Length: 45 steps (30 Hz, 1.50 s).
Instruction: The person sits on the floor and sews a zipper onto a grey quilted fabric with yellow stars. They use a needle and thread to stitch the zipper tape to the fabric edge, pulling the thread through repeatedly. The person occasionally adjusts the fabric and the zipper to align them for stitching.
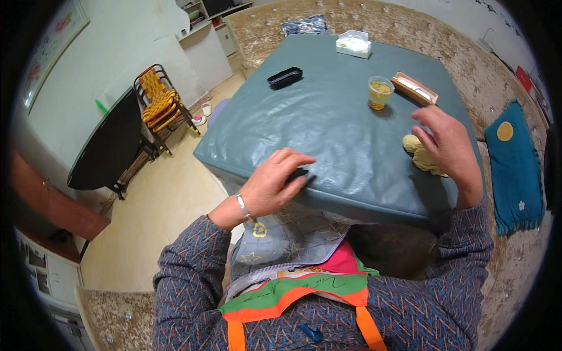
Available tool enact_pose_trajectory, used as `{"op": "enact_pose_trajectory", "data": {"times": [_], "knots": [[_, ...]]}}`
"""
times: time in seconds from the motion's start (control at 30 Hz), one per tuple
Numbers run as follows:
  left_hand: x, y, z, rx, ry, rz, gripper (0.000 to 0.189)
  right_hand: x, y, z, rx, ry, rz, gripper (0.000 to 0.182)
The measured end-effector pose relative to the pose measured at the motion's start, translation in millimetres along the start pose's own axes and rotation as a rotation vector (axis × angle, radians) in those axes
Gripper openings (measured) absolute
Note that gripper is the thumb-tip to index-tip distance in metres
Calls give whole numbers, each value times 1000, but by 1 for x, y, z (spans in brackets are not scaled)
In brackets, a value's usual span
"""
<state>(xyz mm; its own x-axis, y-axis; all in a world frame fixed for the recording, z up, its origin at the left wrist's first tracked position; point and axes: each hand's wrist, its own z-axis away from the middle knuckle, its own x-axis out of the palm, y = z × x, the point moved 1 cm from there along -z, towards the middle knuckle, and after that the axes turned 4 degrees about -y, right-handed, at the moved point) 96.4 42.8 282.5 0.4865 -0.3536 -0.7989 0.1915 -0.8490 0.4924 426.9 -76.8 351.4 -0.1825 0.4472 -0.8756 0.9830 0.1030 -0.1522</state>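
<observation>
My left hand, with a bracelet at the wrist, hovers over the near edge of the table's blue-green cover. Its fingers are apart; a small dark thing shows between thumb and fingers, and whether it is held or lies beneath cannot be told. My right hand is above the table's right side, fingers spread, with a pale yellow cloth or knitted item just below it, partly hidden. Beyond stand a clear plastic cup with yellowish liquid and an open glasses case with something white inside.
A black case and a tissue box lie farther back on the table. A tan sofa wraps behind and to the right, with a teal cushion. Stacked woven chairs and a folded black table stand left.
</observation>
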Motion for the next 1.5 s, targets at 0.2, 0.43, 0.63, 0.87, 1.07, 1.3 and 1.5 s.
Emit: {"op": "enact_pose_trajectory", "data": {"times": [0.2,0.43,0.63,0.87,1.07,1.3,1.5], "knots": [[30,6,-59,100,-62,83,36,1,72,38,243,-315,52,44],[35,13,-70,1,-13,414,42,7,-2,14,-17,-294,-220,31],[19,4,-77,11,-160,759,69,53,-61,-28,-459,-118,-335,45],[1,-48,-59,-317,180,799,51,81,-62,-24,-444,-33,-425,45],[3,-87,-81,-225,91,-86,72,114,-65,-6,-572,-139,-477,23],[15,-49,-119,-25,-151,-191,76,121,-59,-3,-595,-153,-499,17],[-1,-95,-103,-160,51,-358,57,120,-59,-3,-593,-135,-486,12]]}}
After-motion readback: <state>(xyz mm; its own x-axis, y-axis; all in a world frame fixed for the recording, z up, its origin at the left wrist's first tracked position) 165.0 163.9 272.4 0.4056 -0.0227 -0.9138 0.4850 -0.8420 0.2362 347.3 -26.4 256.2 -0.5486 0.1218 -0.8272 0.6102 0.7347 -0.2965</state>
